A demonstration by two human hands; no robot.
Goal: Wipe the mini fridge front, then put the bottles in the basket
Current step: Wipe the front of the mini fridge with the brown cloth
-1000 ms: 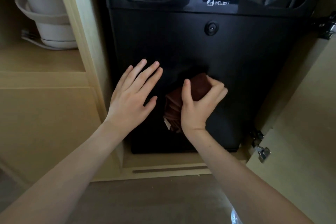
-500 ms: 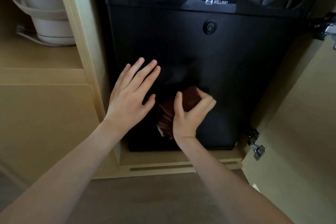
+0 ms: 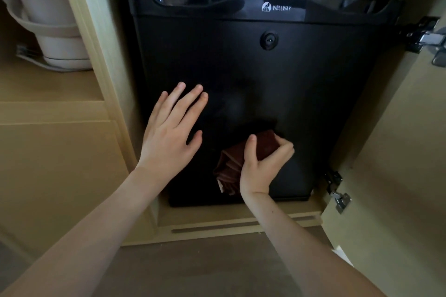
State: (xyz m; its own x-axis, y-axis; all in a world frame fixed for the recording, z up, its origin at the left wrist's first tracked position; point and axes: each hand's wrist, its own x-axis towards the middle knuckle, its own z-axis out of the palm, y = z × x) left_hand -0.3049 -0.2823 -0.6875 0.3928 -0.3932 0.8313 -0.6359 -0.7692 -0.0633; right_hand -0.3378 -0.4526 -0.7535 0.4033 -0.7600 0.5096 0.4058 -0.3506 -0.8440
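A black mini fridge (image 3: 301, 94) with a closed door sits inside a light wooden cabinet. My right hand (image 3: 261, 164) grips a folded dark red cloth (image 3: 237, 164) and presses it against the lower middle of the door. To the left of it, my left hand (image 3: 172, 132) lies flat on the door with its fingers spread and holds nothing. No bottles or basket are in view.
The cabinet door (image 3: 398, 164) stands open on the right, with metal hinges (image 3: 337, 196) at its edge. A white kettle (image 3: 48, 19) stands on a shelf at the upper left. The wooden cabinet base (image 3: 229, 222) runs below the fridge.
My right hand has slid the cloth down the fridge door, from the middle toward the bottom. My left hand stays flat on the door.
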